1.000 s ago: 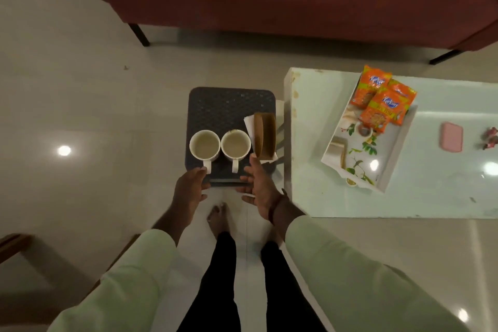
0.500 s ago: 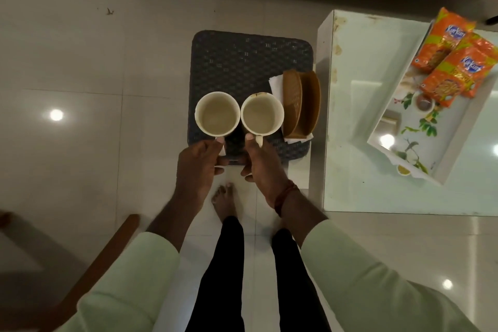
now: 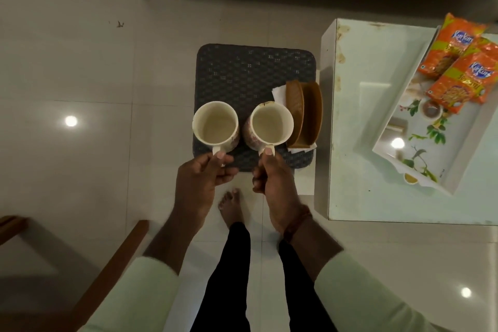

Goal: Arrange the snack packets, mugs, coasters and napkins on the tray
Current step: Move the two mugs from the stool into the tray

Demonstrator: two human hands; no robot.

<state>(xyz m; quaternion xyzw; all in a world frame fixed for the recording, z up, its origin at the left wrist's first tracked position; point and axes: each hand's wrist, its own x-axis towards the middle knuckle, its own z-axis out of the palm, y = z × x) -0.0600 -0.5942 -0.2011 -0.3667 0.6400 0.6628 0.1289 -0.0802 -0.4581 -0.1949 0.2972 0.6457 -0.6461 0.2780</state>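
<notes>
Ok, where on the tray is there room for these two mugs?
Bare: the near end of the tray, between the small square piece and the near rim; also the table glass left of it. Crowded: the far end, under the packets.

a dark woven square stool (image 3: 253, 70) stands on the pale tiled floor (image 3: 80, 62) and bears a brown wicker napkin holder (image 3: 304, 113). just beside it, a white glass-topped table (image 3: 363, 183) carries a white floral tray (image 3: 452, 148).
</notes>
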